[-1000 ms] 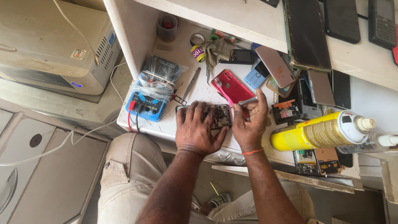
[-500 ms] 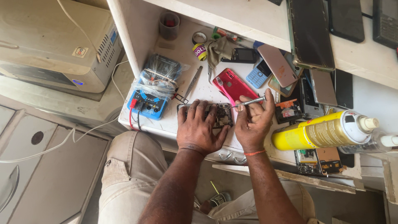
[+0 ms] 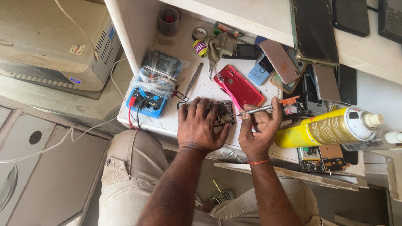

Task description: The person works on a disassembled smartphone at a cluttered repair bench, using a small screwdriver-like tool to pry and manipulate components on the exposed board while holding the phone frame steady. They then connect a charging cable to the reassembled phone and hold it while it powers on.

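While left hand (image 3: pixel 200 127) lies flat, pinning the opened phone (image 3: pixel 221 112), right hand (image 3: pixel 258 129) grips a screwdriver (image 3: pixel 255 111); disassembly underway, board exposed, unfinished.

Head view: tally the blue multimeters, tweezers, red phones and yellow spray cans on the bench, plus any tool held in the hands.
Blue multimeter: 1
Tweezers: 1
Red phone: 1
Yellow spray can: 1
Thin metal tool, held in the right hand: 1
Total: 5

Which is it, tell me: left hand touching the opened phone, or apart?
Touching. The head view shows the left hand lying flat on the opened phone, fingers covering most of it.
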Available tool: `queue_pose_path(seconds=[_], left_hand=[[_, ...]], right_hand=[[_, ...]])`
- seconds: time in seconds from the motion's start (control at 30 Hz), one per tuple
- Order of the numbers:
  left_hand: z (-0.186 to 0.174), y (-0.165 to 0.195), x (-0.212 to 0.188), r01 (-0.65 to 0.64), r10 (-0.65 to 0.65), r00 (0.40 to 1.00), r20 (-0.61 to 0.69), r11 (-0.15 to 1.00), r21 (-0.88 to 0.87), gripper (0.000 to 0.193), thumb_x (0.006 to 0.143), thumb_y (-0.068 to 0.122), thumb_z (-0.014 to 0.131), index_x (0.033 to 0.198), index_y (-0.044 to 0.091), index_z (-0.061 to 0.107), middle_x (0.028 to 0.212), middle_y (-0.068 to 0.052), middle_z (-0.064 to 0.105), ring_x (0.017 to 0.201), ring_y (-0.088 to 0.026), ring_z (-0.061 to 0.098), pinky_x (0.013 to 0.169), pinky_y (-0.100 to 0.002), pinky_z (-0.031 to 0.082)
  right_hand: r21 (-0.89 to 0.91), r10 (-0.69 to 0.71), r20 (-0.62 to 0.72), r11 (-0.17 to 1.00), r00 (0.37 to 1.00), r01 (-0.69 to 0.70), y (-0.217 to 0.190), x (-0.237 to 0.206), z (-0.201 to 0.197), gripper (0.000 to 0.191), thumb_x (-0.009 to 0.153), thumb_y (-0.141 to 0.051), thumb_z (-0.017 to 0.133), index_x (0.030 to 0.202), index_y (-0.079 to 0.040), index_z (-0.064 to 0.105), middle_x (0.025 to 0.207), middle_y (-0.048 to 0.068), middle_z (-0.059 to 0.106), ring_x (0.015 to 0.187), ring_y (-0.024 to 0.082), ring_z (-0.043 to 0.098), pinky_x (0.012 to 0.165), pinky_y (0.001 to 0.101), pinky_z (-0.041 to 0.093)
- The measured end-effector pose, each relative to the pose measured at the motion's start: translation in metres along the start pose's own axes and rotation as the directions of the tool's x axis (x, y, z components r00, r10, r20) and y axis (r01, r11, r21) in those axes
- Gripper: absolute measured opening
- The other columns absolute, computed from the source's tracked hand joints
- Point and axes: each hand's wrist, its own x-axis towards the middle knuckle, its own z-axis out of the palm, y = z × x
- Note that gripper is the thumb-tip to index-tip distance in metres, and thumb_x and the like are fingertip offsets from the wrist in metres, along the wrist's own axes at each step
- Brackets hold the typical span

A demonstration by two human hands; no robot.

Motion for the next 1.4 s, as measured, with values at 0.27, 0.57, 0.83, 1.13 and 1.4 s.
queue_pose_path(seconds=[0.27,0.57,0.83,1.13,1.4], left_hand=[[-0.001,0.0,0.001,0.0,0.0,1.0,0.004,1.0,0.016,0.072,0.081,0.059,0.067,0.132,0.008,0.066,0.136,-0.016,0.057,0.134,-0.035,0.046,0.112,-0.059,0.028],[-0.002,0.001,0.001,0.0,0.0,1.0,0.011,1.0,0.023,0.071,0.082,0.059,0.066,0.131,0.008,0.066,0.136,-0.017,0.057,0.134,-0.035,0.047,0.113,-0.058,0.028],[-0.001,0.001,0.001,-0.003,0.003,1.0,-0.004,1.0,0.014,0.071,0.081,0.058,0.067,0.131,0.008,0.066,0.135,-0.017,0.057,0.133,-0.035,0.047,0.112,-0.059,0.028],[-0.001,0.001,0.001,-0.007,0.007,1.0,-0.004,1.0,0.012,0.07,0.082,0.058,0.067,0.13,0.008,0.066,0.136,-0.017,0.057,0.134,-0.036,0.048,0.112,-0.059,0.028],[-0.001,0.0,0.001,-0.009,0.009,1.0,0.005,1.0,0.01,0.071,0.081,0.058,0.067,0.131,0.007,0.065,0.136,-0.017,0.056,0.134,-0.036,0.047,0.112,-0.058,0.029]], right_hand=[[-0.031,-0.029,0.024,0.999,0.999,0.03,-0.001,0.002,0.002,0.078,0.103,0.013,0.056,0.163,-0.005,0.01,0.122,0.025,0.067,0.107,0.023,0.071,0.096,0.0307,0.059],[-0.086,-0.052,0.043,0.995,0.998,0.056,-0.003,0.003,0.003,0.076,0.102,0.013,0.056,0.162,-0.002,0.012,0.123,0.025,0.066,0.107,0.024,0.07,0.095,0.0312,0.059],[-0.148,-0.181,0.061,0.971,0.982,0.188,0.002,0.007,0.005,0.074,0.101,0.01,0.064,0.16,0.002,0.022,0.122,0.023,0.059,0.111,0.022,0.064,0.099,0.0338,0.058],[-0.063,-0.047,0.145,0.996,0.988,0.057,-0.007,0.016,-0.006,0.072,0.102,0.01,0.059,0.162,0.0,0.022,0.118,0.016,0.068,0.105,0.017,0.068,0.096,0.0287,0.058],[-0.054,-0.055,0.131,0.997,0.99,0.062,-0.005,0.021,-0.005,0.067,0.104,0.008,0.067,0.16,-0.002,0.031,0.111,0.015,0.068,0.101,0.017,0.068,0.092,0.0298,0.06]])
